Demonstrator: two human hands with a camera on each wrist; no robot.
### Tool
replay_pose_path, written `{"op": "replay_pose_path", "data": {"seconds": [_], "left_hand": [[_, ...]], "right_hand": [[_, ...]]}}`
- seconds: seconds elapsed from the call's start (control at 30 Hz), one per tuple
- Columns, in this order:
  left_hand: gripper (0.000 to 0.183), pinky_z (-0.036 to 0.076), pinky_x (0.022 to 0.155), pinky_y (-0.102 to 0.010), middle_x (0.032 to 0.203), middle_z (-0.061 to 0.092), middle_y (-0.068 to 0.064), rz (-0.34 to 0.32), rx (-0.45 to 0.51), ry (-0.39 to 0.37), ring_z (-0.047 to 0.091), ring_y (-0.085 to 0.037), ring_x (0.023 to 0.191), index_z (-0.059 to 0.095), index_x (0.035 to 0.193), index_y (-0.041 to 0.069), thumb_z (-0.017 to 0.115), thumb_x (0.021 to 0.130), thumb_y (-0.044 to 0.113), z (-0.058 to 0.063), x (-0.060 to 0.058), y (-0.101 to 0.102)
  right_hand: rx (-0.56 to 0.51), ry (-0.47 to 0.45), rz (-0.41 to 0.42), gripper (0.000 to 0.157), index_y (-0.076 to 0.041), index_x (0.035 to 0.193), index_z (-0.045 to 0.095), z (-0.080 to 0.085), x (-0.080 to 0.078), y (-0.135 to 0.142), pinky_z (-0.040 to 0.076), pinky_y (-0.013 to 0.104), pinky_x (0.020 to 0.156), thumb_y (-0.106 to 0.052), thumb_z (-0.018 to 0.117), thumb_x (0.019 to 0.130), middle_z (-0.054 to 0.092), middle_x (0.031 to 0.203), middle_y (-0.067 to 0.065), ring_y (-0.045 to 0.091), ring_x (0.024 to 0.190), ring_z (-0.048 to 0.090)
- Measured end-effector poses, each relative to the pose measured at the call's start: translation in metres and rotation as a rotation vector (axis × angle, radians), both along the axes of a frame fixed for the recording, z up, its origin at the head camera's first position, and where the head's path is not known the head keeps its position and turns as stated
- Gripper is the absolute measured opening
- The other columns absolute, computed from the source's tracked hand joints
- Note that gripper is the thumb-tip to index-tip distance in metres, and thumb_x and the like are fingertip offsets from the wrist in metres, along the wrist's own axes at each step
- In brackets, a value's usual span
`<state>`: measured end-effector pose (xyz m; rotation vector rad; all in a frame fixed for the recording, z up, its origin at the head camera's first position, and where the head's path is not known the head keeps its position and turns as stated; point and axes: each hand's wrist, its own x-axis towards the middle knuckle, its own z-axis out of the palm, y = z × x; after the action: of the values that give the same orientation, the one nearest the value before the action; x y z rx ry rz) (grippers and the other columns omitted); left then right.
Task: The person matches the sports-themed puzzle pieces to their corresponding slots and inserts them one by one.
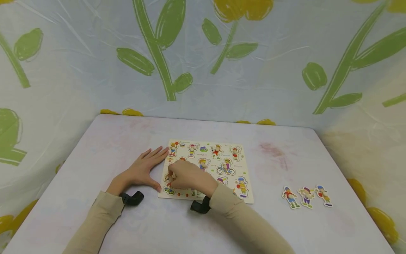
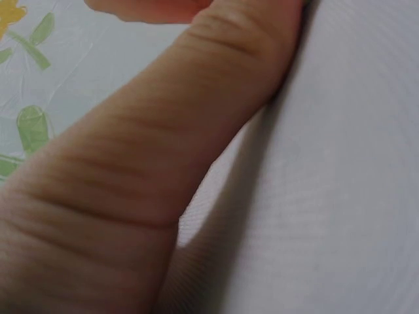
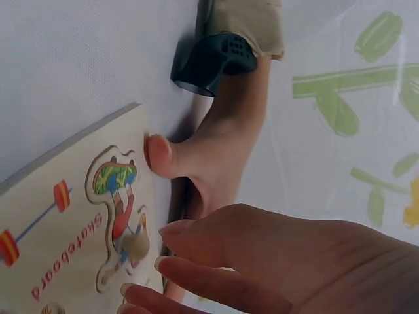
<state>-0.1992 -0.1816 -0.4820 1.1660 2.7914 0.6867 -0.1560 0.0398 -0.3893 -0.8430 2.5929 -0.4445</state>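
A wooden peg puzzle board printed with sports figures lies on the table. My left hand lies flat beside its left edge, fingers spread, thumb and fingertips right at the edge. Over the board's lower left my right hand hovers with bent fingers. In the right wrist view, the right hand's separated fingertips are close to the round knob of the skateboarder piece, which lies in its outlined recess. Nothing shows between these fingers. The left wrist view is mostly filled by the left thumb.
Three loose figure pieces stand in a row right of the board: a red-shirted one, one in purple trousers and a blue-capped one. Several knobbed pieces, such as the cyclist, lie on the board. A flowered sheet hangs behind the table.
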Motion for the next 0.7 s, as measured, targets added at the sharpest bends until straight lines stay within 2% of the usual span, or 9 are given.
{"op": "replay_pose_path", "data": {"seconds": [0.17,0.33,0.5,0.7], "left_hand": [[0.138,0.006,0.119,-0.056,0.165,0.018,-0.005,0.0,-0.008,-0.006,0.011,-0.031,0.151,0.023,0.158,0.008,0.074,0.053,0.082,-0.001,-0.001,-0.001],[0.137,0.005,0.119,-0.055,0.165,0.018,-0.005,0.001,-0.01,-0.01,0.01,-0.03,0.152,0.023,0.158,0.008,0.075,0.054,0.081,-0.001,-0.001,0.0],[0.138,0.007,0.118,-0.056,0.165,0.019,-0.006,0.001,-0.01,-0.003,0.011,-0.031,0.151,0.024,0.158,0.007,0.074,0.053,0.082,0.0,0.001,0.0],[0.138,0.008,0.118,-0.058,0.165,0.019,-0.008,-0.003,-0.012,0.008,0.012,-0.033,0.151,0.024,0.157,0.006,0.073,0.054,0.083,-0.001,0.001,0.0]], "right_hand": [[0.016,0.016,-0.008,0.022,-0.008,0.105,0.07,0.01,0.004,0.014,0.046,0.024,0.061,-0.013,0.073,0.084,0.06,0.084,-0.003,0.01,0.07,0.052],[0.024,0.048,-0.012,0.022,-0.009,0.108,0.07,0.016,0.007,0.03,0.05,0.026,0.069,-0.014,0.072,0.086,0.064,0.093,0.0,0.012,0.08,0.057],[-0.007,0.065,-0.034,0.022,-0.008,0.107,0.071,0.024,0.011,0.048,0.051,0.027,0.068,-0.013,0.073,0.086,0.067,0.096,0.005,0.013,0.077,0.059],[-0.06,0.067,-0.102,0.019,-0.005,0.104,0.071,0.028,0.016,0.073,0.05,0.033,0.067,-0.012,0.073,0.086,0.067,0.093,0.008,0.017,0.078,0.057]]}}
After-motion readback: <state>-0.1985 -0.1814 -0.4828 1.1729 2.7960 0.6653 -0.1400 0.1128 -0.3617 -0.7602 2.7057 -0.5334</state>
